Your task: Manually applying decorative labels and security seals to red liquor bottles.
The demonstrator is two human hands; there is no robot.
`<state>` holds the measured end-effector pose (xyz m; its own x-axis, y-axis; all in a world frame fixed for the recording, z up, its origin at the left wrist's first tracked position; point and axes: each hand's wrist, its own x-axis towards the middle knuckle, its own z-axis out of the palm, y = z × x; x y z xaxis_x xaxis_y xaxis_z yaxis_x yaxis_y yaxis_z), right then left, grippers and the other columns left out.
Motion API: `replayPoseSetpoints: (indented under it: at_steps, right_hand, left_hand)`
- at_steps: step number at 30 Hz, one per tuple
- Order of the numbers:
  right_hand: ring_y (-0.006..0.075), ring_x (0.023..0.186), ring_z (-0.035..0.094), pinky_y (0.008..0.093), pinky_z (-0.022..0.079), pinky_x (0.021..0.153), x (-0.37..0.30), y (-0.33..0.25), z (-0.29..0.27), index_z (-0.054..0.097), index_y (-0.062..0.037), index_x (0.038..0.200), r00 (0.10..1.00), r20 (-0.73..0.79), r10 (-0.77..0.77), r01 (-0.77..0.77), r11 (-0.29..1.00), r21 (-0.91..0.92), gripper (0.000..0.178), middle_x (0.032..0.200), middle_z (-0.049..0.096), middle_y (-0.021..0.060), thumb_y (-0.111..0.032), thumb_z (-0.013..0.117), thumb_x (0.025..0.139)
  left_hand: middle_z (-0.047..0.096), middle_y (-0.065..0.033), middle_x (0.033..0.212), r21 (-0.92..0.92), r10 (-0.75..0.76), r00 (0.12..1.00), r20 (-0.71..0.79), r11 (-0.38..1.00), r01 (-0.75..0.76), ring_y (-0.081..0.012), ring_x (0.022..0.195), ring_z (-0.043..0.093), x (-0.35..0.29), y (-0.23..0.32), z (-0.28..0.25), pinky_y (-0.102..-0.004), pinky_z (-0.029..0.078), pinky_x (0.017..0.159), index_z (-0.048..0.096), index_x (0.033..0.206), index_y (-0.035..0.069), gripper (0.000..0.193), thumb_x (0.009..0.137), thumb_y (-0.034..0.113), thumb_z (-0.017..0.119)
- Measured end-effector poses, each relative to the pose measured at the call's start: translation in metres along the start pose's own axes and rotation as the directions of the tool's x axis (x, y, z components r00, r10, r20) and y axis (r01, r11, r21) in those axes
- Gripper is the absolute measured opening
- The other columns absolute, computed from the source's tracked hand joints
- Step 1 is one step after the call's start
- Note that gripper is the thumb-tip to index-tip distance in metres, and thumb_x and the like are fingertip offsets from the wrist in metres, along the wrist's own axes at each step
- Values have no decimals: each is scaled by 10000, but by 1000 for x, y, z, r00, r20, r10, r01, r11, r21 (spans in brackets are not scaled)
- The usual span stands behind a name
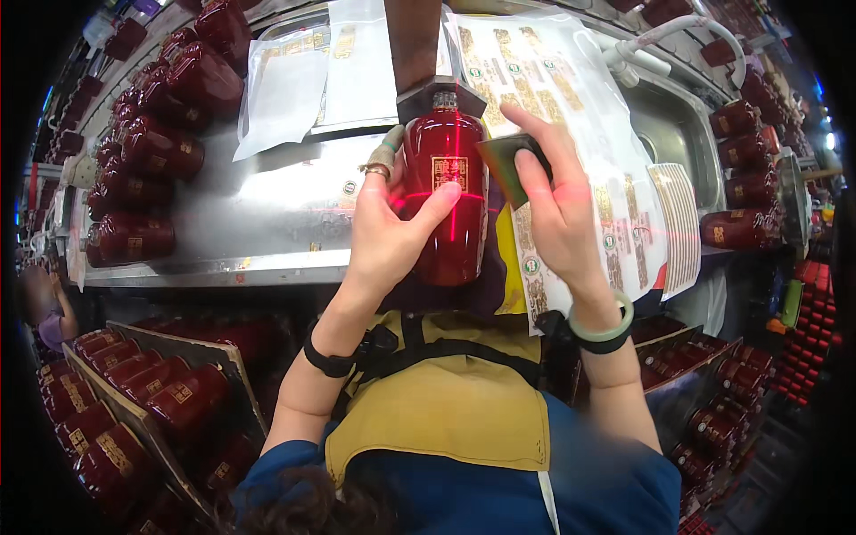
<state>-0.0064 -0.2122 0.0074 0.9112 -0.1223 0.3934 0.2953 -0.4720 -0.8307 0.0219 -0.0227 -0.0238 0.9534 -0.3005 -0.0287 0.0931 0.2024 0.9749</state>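
A dark red glass bottle (437,236) with a gold label on its front lies in the middle, its neck against a dark block (437,94). My left hand (388,227) grips its left side, thumb across the front by the label, a wrapped finger along the edge. My right hand (562,201) pinches a dark green-brown flat piece (506,165), like a squeegee, between thumb and fingers. One edge of this piece is at the bottle's right side; whether they touch I cannot tell. Red laser lines cross the bottle and my right hand.
White sheets of gold and green labels (615,160) cover the bench to the right, beside a sink (673,111). Several red bottles (165,147) stand and lie at the left. Crates of bottles (183,397) flank me below the bench. Another person (58,312) is at far left.
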Motion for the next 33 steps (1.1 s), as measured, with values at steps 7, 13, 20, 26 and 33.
replayPoseSetpoints:
  at_steps: [7,13,20,26,33]
  right_hand:
    - [254,917,647,369,506,883,43,-23,-12,703,-53,1213,902,182,-392,432,840,-329,379,945,740,56,20,627,849]
    - [214,836,635,354,529,730,27,-41,9,730,-128,1037,659,579,-480,703,666,-249,260,860,685,11,-113,752,778]
    - [178,788,619,370,497,710,71,-7,0,728,-184,1050,581,483,-655,813,435,-386,231,927,718,-34,-116,724,830]
    - [187,754,579,342,473,764,37,13,4,751,-152,1018,716,312,-625,681,723,-114,203,940,736,-21,-92,741,825]
    - [158,797,614,344,530,745,2,-1,-1,758,-196,1134,373,512,-774,875,478,84,366,1022,726,-23,-112,697,783]
  left_hand:
    - [462,-229,1511,-128,-20,1000,21,992,23,-237,1340,531,-2,3,-4,-367,447,1118,213,1563,-88,851,920,60,752]
    - [334,-263,1615,-39,1,993,-115,999,-5,-324,1523,324,-11,0,-33,-431,238,1254,205,1600,-31,761,1105,544,269]
    - [363,-259,1601,-19,-18,991,-135,1000,16,-316,1509,352,-17,10,-39,-425,243,1255,218,1584,-66,788,1104,557,250]
    - [385,-258,1585,-32,-68,991,-114,997,64,-317,1496,368,-10,6,-43,-426,257,1249,250,1575,-61,820,1091,599,204]
    - [583,-205,1379,-19,-69,994,-82,998,68,-258,1222,576,-11,-7,-32,-401,442,1072,481,1443,-55,721,1095,558,329]
